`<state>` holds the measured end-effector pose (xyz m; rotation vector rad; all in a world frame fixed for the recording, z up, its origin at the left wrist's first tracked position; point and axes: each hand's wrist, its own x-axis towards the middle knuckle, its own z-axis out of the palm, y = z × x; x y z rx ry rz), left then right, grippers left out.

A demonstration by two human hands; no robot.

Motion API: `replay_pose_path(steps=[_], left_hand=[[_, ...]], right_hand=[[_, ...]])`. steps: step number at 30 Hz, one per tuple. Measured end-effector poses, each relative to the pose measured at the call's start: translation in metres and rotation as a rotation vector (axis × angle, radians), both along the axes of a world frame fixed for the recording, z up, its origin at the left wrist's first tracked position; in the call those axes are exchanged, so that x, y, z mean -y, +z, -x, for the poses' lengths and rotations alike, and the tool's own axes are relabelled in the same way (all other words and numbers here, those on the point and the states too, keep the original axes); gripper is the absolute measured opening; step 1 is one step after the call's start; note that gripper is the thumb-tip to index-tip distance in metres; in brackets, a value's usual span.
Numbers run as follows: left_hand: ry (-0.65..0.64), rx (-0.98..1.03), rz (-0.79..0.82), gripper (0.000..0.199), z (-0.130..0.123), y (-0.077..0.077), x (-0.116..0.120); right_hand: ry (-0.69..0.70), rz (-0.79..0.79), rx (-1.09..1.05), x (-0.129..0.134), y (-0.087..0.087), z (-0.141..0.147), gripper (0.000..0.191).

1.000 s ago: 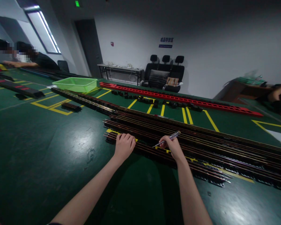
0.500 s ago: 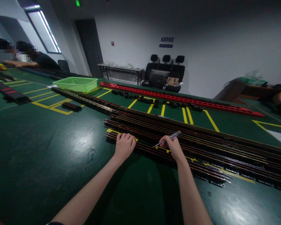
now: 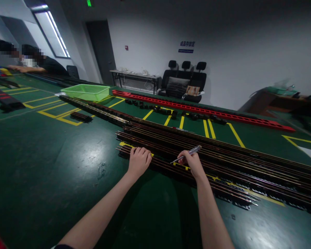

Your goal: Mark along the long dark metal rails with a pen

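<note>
My left hand lies over the nearest row of long thin metal rods, close to their left end. Its fingers are bent together over the row, and the fingertips are partly hidden. In my right hand is a slim screwdriver with a clear handle, held like a pen. Its thin shaft slants down to the left, and the tip is just above the nearest rods; contact cannot be made out. More long rod rows in black holders lie behind both hands.
A green basket stands at the back left, near a short rod bundle. One long red rail and several small black parts lie farther back. Yellow tape marks the green table. Two people work at the far left.
The whole view has shifted slightly. Both hands keep nearly the same place on the rods, and the screwdriver keeps its slant. A person's arm at the right edge has gone from view.
</note>
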<state>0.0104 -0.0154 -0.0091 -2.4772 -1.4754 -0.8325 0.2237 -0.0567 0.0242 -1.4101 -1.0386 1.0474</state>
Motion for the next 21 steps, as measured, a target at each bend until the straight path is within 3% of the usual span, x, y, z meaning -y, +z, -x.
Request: replay_pose_path(steps=[11,21], left_hand=[[0.046,0.147,-0.006,0.022,0.001,0.001,-0.001],[0.026,0.128,0.001,0.024,0.000,0.004,0.002]], right_hand=[[-0.062,-0.016,0.011,-0.009,0.001,0.020,0.023],[-0.024,-0.018,0.013,-0.027,-0.003,0.045,0.023]])
